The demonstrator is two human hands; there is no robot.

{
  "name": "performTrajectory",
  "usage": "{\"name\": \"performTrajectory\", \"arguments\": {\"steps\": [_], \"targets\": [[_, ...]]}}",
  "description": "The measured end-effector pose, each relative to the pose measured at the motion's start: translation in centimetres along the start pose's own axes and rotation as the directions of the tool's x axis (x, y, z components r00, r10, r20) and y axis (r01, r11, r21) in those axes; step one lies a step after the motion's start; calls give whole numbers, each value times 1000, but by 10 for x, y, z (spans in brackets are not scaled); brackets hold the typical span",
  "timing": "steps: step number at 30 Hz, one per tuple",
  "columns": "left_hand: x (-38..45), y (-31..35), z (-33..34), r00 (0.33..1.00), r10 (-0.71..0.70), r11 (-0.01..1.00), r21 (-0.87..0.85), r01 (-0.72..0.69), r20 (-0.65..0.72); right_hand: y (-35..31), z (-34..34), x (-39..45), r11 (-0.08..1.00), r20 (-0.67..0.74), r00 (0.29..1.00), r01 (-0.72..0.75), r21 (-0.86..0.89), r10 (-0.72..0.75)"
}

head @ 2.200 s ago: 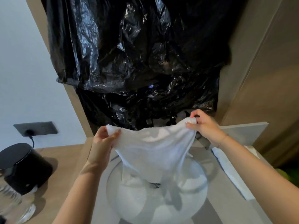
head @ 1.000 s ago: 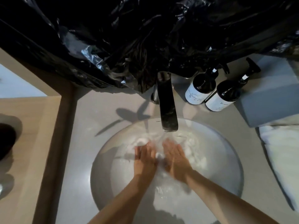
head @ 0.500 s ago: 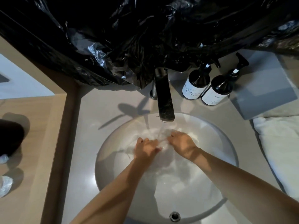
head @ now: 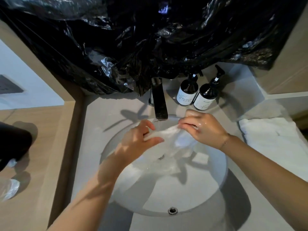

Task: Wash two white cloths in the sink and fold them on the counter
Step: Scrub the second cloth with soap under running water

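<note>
Head view: both hands are now coming up out of the basin, where 0.5 s ago they were pressing down in the water. Left hand (head: 140,139), centre frame, is pinching 1 end of the wet cloth (head: 168,132) between thumb and curled fingers. Right hand (head: 202,129), centre right, is gripping the other end with fingers curled round it. The cloth is stretching taut between them just below the tap (head: 159,104), over the sink (head: 223,174); motion blur is hiding its lower edge, so I cannot tell whether it is clear of the water.

Judgement: the scrubbing pass on cloth 1 is wrapping up and they are heading into rinse or wring.

The other white cloth (head: 273,139) is lying on the table (head: 100,117) at right of frame, apart from the sink, so its wash step is likely not done. Folding not started. 2 pump bottles (head: 196,92) are standing just right of the tap.
</note>
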State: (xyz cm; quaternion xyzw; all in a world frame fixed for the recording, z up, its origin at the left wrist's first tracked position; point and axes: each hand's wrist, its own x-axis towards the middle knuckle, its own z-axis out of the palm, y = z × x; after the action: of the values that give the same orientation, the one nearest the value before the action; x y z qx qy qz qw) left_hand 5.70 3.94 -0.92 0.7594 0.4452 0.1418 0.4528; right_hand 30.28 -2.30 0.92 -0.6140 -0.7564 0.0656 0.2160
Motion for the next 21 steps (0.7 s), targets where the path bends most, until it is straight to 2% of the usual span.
{"name": "performTrajectory", "arguments": {"steps": [3,5,7,9,11,13,15,16,20,21], "targets": [[-1,-2,-17,1000,-24,931,365,17,13,-7,9,-7,1000,-6,1000,-15,13,15],[-1,-11,-9,997,-12,867,496,49,-77,-6,28,-15,1000,-6,1000,-28,8,28],[-3,-31,9,989,33,842,537,51,-147,-5,52,-25,999,16,998,-52,-2,52],[-9,-50,29,993,65,814,581,7,-103,-4,78,-39,994,63,992,-113,-11,114],[-17,-72,46,1000,-17,786,618,5,13,-3,103,-53,985,175,969,-174,-6,172],[-20,-94,63,977,-141,717,697,-10,160,2,125,-68,978,327,923,-210,-6,200],[-18,-108,79,964,-146,695,716,-60,222,8,148,-79,978,329,921,-188,-86,206],[-14,-109,85,968,-119,687,722,-83,223,10,158,-81,969,324,916,-202,-139,238],[5,-110,108,963,-151,635,768,-80,225,3,189,-81,902,381,835,-279,-329,397],[8,-113,114,965,-146,611,787,-87,220,2,194,-80,898,370,842,-266,-350,394]]}}
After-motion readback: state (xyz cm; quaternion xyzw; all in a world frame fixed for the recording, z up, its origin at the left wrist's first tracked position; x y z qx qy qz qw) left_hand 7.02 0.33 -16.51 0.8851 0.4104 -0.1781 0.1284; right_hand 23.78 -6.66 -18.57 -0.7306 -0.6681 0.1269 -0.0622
